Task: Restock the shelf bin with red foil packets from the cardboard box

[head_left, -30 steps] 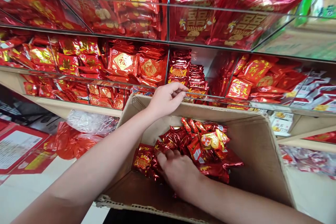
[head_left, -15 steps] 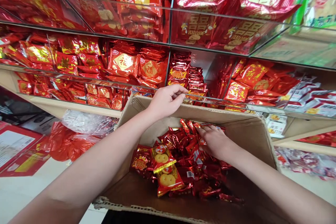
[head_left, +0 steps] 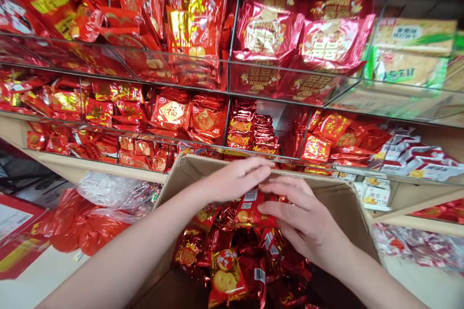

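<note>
Small red snack packets (head_left: 226,275) lie heaped inside an open cardboard box (head_left: 326,193). Above the heap, near the box's far edge, my left hand (head_left: 241,178) is stretched out palm down; whether anything is under its palm is hidden. My right hand (head_left: 300,207) has its thumb and fingers around a red packet (head_left: 249,206) with a white barcode label, just below my left hand. The fingertips of both hands are close together. Behind the box, a shelf compartment holds upright rows of dark red packets (head_left: 241,125).
Clear dividers and a front rail (head_left: 203,144) bound the shelf compartments behind the box. Large pink-red packs (head_left: 266,31) stand on the upper shelf. Red plastic bags (head_left: 90,231) lie left of the box, and wrapped packets (head_left: 416,246) lie at the right.
My right hand has risen from the heap to my left hand, with a packet at its fingers. My left hand has opened out. The view has tilted up, showing more of the upper shelf.
</note>
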A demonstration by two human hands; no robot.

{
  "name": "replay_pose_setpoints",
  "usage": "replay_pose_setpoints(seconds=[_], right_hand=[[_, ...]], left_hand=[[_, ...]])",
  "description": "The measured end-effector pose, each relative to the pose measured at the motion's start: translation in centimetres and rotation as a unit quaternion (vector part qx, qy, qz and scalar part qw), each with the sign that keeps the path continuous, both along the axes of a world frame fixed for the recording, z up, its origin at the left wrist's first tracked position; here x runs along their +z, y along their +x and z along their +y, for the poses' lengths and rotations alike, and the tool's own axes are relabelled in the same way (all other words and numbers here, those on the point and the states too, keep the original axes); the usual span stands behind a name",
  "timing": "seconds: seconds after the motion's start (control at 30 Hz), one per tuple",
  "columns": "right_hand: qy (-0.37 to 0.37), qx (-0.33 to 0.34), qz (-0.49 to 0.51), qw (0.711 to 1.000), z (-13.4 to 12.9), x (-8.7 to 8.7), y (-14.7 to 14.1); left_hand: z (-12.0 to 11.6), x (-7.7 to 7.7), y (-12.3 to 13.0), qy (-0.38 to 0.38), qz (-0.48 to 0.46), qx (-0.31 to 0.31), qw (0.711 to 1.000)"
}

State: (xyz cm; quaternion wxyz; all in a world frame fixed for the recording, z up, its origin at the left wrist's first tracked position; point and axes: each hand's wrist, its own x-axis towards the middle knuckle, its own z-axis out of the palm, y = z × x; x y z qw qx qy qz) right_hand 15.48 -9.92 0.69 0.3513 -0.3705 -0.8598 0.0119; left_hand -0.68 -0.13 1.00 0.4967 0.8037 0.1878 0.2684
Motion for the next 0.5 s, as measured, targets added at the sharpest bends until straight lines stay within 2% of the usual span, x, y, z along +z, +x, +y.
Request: replay_pose_setpoints(seconds=[0.07, 0.1, 0.17, 0.2, 0.27, 0.33, 0.37, 0.43, 0.5], right_hand=[[0.014, -0.005, 0.029, 0.999, 0.0, -0.5, -0.4], [0.000, -0.017, 0.048, 0.999, 0.1, -1.0, -0.6], [-0.054, -0.073, 0.140, 0.986, 0.1, -2.0, -1.0], [-0.092, -0.107, 0.218, 0.966, 0.2, -2.4, -1.2], [-0.196, -0.145, 0.388, 0.889, 0.6, -3.0, -1.7], [-0.301, -0.136, 0.495, 0.804, 1.2, -3.2, -2.1], [-0.338, -0.124, 0.516, 0.778, 1.5, -3.1, -2.2], [-0.369, -0.110, 0.527, 0.758, 2.0, -2.9, -2.2], [-0.366, -0.101, 0.532, 0.757, 2.2, -2.7, -2.0]], left_hand=[[-0.3, 0.1, 0.2, -0.029, 0.029, -0.038, 0.998], [-0.3, -0.1, 0.3, -0.067, 0.028, -0.035, 0.997], [-0.1, -0.6, 0.7, -0.150, -0.001, 0.038, 0.988], [-0.1, -0.9, 1.0, -0.171, -0.026, 0.097, 0.980], [0.0, -1.4, 1.4, -0.145, -0.072, 0.201, 0.966], [-0.1, -1.7, 1.6, -0.069, -0.094, 0.251, 0.961], [-0.2, -1.8, 1.7, -0.036, -0.094, 0.260, 0.960], [-0.5, -1.8, 1.6, -0.002, -0.079, 0.262, 0.962], [-0.6, -1.6, 1.5, 0.014, -0.058, 0.262, 0.963]])
